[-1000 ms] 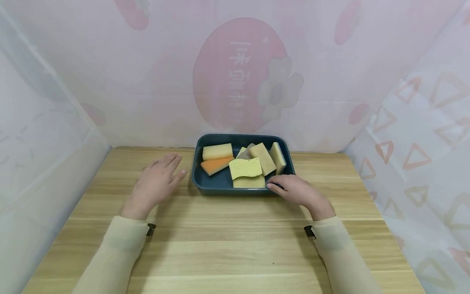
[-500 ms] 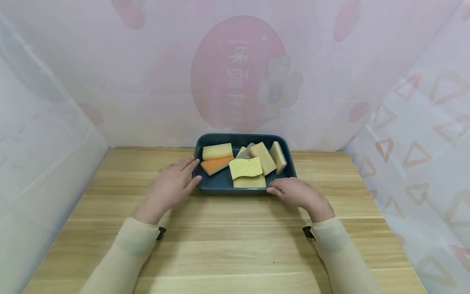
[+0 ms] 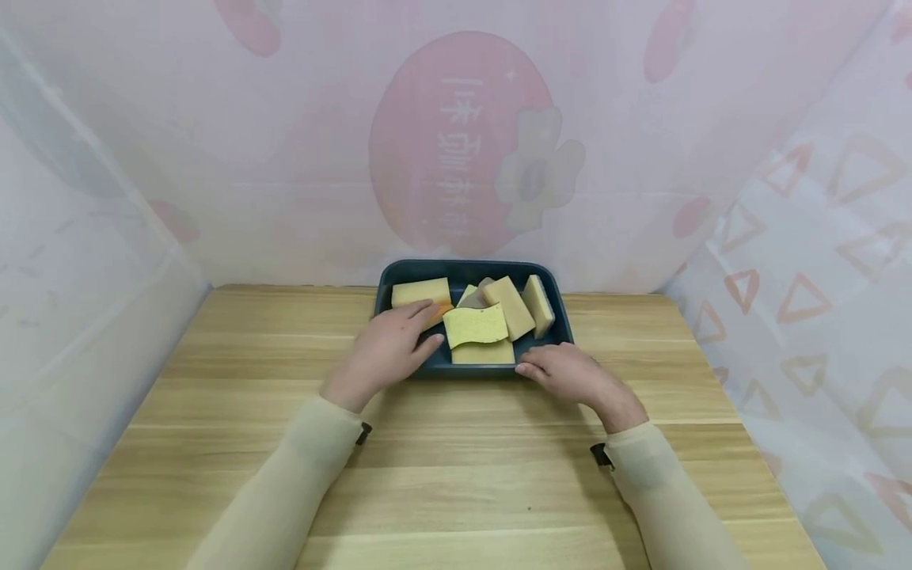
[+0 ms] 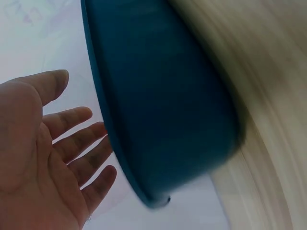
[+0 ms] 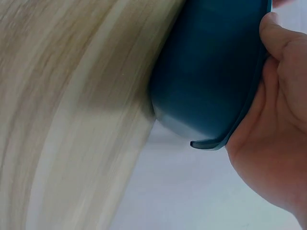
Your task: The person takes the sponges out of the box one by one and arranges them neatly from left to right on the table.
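A dark teal tray stands against the back wall, with several sponges in it. My left hand reaches over the tray's left side, fingers spread, above an orange-topped sponge that it partly covers. In the left wrist view those fingers are extended past the tray's rim, and no sponge shows there. My right hand holds the tray's front right rim, thumb on the edge; its other fingers are mostly hidden inside. Between the hands lies a wavy yellow sponge, on top of a flat yellow one.
At the tray's back left is a pale block sponge. Farther right are a tilted beige sponge, an upright one and a greyish piece. Patterned cloth walls enclose the wooden table on three sides.
My left hand has moved right, from the table beside the tray to over its left part. The right hand stays at the front right rim; the sponges have not visibly moved.
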Demonstrator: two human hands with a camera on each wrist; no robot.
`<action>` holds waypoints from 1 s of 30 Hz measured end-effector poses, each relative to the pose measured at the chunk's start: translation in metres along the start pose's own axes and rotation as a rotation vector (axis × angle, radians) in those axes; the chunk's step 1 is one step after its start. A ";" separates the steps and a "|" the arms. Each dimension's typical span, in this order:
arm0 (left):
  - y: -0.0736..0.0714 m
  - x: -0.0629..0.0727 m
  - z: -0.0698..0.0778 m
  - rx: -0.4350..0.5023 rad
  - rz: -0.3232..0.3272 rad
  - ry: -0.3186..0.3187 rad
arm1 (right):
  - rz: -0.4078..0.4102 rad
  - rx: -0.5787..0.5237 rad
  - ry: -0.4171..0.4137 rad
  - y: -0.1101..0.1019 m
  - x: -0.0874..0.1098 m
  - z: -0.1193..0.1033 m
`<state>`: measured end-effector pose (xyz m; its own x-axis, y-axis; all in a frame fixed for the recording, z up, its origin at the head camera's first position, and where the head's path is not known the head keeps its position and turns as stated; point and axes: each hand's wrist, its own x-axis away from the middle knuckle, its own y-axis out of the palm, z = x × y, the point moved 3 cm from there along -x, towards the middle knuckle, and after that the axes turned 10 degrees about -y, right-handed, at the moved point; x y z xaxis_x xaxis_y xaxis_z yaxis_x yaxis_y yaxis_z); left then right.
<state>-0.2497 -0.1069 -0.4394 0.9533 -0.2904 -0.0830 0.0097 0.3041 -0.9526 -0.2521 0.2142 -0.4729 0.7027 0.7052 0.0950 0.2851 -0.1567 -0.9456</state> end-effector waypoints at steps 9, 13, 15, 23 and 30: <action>0.017 -0.026 0.025 0.013 -0.043 -0.011 | 0.010 0.012 -0.010 0.000 0.000 0.002; 0.019 -0.034 0.036 0.024 -0.053 -0.017 | 0.010 0.014 -0.013 0.000 0.000 0.005; 0.021 -0.039 0.041 0.022 -0.055 -0.020 | 0.008 0.014 -0.011 0.001 0.000 0.006; 0.034 -0.056 0.055 -0.005 -0.080 -0.042 | 0.003 0.015 -0.010 0.000 0.002 0.009; 0.044 -0.065 0.066 -0.087 -0.093 -0.031 | 0.002 0.022 -0.014 -0.002 0.003 0.010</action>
<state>-0.2910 -0.0151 -0.4571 0.9584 -0.2851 0.0142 0.0731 0.1971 -0.9777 -0.2568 0.2233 -0.4741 0.6942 0.7142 0.0893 0.2696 -0.1430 -0.9523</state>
